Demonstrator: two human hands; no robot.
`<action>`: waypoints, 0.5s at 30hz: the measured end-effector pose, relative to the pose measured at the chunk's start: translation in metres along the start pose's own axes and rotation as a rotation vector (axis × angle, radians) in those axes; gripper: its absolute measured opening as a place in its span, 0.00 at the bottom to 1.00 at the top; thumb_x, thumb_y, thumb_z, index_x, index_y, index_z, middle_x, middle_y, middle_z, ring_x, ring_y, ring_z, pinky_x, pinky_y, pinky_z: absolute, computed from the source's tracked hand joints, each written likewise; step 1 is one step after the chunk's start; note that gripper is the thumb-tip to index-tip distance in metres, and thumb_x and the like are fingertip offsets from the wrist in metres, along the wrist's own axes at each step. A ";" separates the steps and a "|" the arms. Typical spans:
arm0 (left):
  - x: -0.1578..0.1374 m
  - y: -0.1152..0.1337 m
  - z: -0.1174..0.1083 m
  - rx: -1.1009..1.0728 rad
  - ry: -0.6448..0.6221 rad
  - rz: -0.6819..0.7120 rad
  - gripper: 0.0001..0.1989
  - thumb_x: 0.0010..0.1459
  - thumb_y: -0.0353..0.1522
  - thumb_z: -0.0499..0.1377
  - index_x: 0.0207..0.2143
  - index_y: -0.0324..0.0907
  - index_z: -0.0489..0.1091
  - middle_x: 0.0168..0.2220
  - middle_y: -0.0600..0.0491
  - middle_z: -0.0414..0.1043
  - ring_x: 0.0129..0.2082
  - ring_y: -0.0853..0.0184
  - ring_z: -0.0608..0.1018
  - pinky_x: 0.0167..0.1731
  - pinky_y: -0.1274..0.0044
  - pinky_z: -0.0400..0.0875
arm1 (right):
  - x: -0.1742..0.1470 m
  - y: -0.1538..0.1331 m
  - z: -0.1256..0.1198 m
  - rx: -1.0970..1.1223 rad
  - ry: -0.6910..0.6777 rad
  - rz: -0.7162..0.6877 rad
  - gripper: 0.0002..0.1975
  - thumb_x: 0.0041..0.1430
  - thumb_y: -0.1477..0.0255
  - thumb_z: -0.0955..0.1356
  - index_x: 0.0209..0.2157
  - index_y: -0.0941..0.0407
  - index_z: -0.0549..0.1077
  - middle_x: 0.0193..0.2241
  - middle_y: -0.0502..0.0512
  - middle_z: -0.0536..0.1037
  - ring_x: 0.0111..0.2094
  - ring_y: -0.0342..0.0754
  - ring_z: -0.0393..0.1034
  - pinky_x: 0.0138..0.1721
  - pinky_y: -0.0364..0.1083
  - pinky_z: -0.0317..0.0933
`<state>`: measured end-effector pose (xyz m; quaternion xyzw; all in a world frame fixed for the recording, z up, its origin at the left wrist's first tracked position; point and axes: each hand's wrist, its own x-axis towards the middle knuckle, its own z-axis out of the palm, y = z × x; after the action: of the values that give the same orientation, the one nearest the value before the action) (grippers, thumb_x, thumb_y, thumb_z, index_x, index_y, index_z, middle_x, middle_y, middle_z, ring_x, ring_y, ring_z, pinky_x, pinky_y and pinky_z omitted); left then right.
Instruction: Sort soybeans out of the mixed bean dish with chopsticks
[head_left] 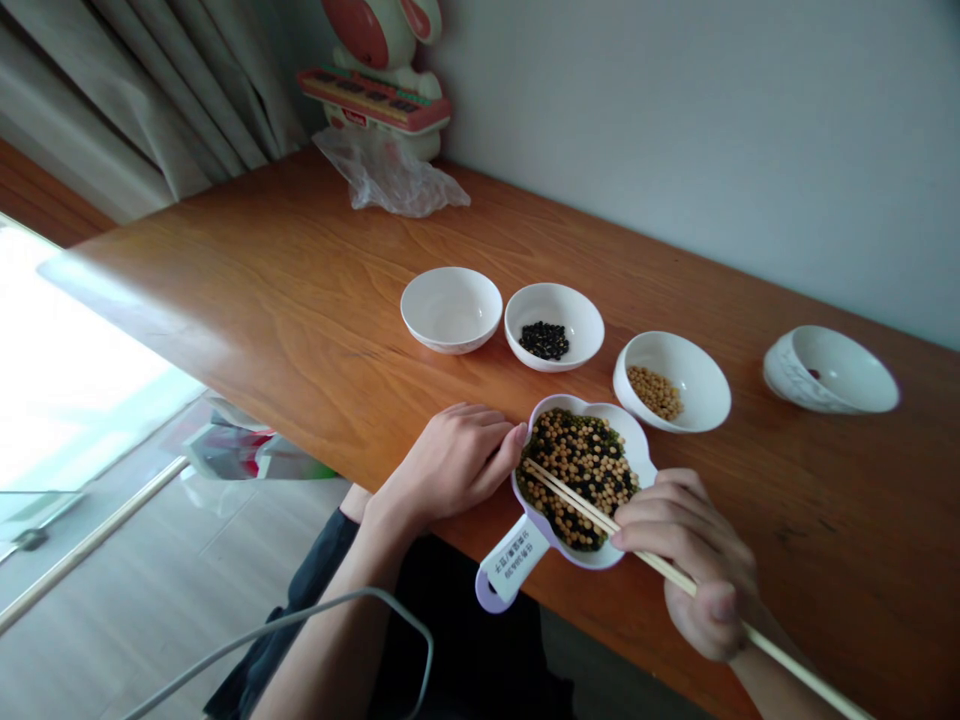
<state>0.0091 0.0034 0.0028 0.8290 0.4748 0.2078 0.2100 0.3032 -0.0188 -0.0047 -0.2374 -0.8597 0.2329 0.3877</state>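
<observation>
My right hand [686,555] is closed around a pair of wooden chopsticks [574,497], their tips down among mixed beans [581,450] at the left of a white dish [636,440]. This dish has a lobed purple rim and a short labelled handle pointing toward me. Yellow, black and green beans lie mixed in it. My left hand [465,460] rests at the table's front edge, fingers curled and thumb on the dish's left rim. Its fingertips are partly hidden. Nothing can be made out between the chopstick tips.
Behind the dish stand white bowls: one without visible contents [450,310], one with black beans [574,320], one with yellow beans [697,385]. A patterned bowl [855,375] at right holds something small and brown. A plastic bag [397,180] and toy keyboard [375,100] sit behind.
</observation>
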 end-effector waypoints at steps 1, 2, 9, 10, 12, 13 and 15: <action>0.000 0.000 0.000 0.000 0.003 0.003 0.23 0.78 0.37 0.42 0.28 0.43 0.62 0.30 0.53 0.74 0.29 0.67 0.72 0.39 0.72 0.63 | 0.000 0.000 0.000 -0.004 0.003 -0.002 0.31 0.77 0.54 0.50 0.40 0.56 0.77 0.33 0.56 0.82 0.35 0.52 0.75 0.45 0.58 0.57; 0.000 0.000 0.000 0.000 0.005 0.006 0.23 0.78 0.37 0.42 0.28 0.43 0.62 0.30 0.53 0.74 0.29 0.67 0.72 0.39 0.72 0.63 | -0.001 0.000 0.000 -0.010 0.002 -0.005 0.31 0.77 0.54 0.50 0.41 0.56 0.77 0.34 0.56 0.82 0.35 0.52 0.75 0.45 0.58 0.57; 0.000 0.000 0.001 -0.001 0.013 0.008 0.23 0.78 0.37 0.43 0.28 0.43 0.64 0.30 0.53 0.74 0.29 0.67 0.73 0.39 0.73 0.65 | -0.001 -0.003 -0.002 -0.094 -0.059 -0.069 0.30 0.76 0.56 0.51 0.42 0.58 0.77 0.35 0.59 0.82 0.37 0.53 0.75 0.44 0.57 0.57; 0.000 0.000 0.001 0.000 0.010 0.007 0.23 0.78 0.37 0.42 0.29 0.43 0.64 0.30 0.53 0.74 0.29 0.67 0.73 0.40 0.73 0.65 | 0.000 -0.004 -0.002 -0.117 -0.072 -0.088 0.30 0.77 0.56 0.51 0.42 0.59 0.77 0.36 0.59 0.82 0.37 0.53 0.75 0.44 0.57 0.57; 0.000 0.000 0.001 0.008 0.006 0.007 0.23 0.78 0.37 0.42 0.29 0.43 0.64 0.30 0.53 0.74 0.29 0.67 0.73 0.39 0.73 0.65 | 0.002 -0.006 -0.004 -0.172 -0.096 -0.141 0.30 0.77 0.58 0.51 0.41 0.59 0.77 0.36 0.60 0.83 0.37 0.53 0.75 0.44 0.56 0.57; 0.000 0.000 0.002 0.013 0.005 0.008 0.23 0.78 0.37 0.42 0.29 0.43 0.63 0.30 0.53 0.73 0.29 0.67 0.73 0.39 0.73 0.64 | 0.003 -0.008 -0.004 -0.199 -0.111 -0.171 0.30 0.77 0.58 0.51 0.41 0.60 0.77 0.36 0.61 0.83 0.37 0.52 0.75 0.44 0.56 0.58; 0.000 0.000 0.002 0.022 0.004 0.006 0.24 0.78 0.37 0.42 0.29 0.43 0.63 0.29 0.53 0.73 0.29 0.67 0.73 0.38 0.73 0.64 | 0.005 -0.010 -0.006 -0.247 -0.138 -0.231 0.29 0.77 0.59 0.52 0.41 0.61 0.78 0.36 0.61 0.84 0.38 0.52 0.76 0.44 0.56 0.58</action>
<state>0.0099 0.0034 0.0013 0.8322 0.4752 0.2046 0.1995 0.3025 -0.0229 0.0075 -0.1664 -0.9279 0.0952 0.3197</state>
